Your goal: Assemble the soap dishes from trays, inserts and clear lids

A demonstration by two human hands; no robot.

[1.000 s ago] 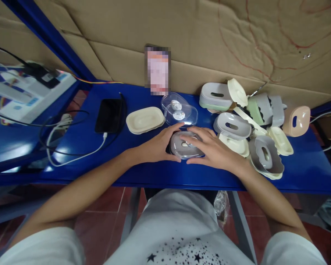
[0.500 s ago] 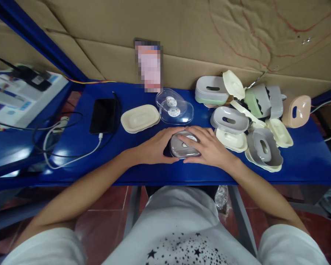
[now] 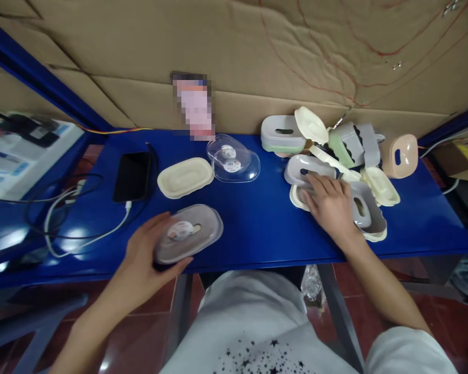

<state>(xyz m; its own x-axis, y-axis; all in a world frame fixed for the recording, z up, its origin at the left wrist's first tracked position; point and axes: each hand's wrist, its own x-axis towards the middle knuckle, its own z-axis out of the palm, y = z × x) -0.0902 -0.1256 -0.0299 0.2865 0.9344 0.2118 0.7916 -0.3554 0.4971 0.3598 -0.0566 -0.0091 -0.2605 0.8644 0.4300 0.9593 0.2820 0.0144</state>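
Observation:
My left hand (image 3: 142, 257) is wrapped round the left end of a grey oval soap box (image 3: 205, 228) with a clear lid and a round label, near the table's front edge. At the pile on the right, my right hand (image 3: 331, 208) has its fingers on a grey slotted soap dish (image 3: 294, 167) and its thumb below the near edge. Under that dish lies a cream tray (image 3: 296, 198). Another grey dish (image 3: 374, 226) with a wavy rim is partly hidden behind the hand. Two clear lids (image 3: 247, 174) overlap beside a cream oval tray (image 3: 185, 177).
A black phone (image 3: 131, 176) with a white cable (image 3: 113, 228) lies at the left. Stacked grey and green dishes (image 3: 283, 140) and a peach one (image 3: 403, 156) stand at the back right. Cardboard (image 3: 140, 93) lines the back of the blue table (image 3: 249, 228).
Both hands held the soap box at the centre. My left hand has carried it left, while my right hand has let go and moved right onto a grey dish.

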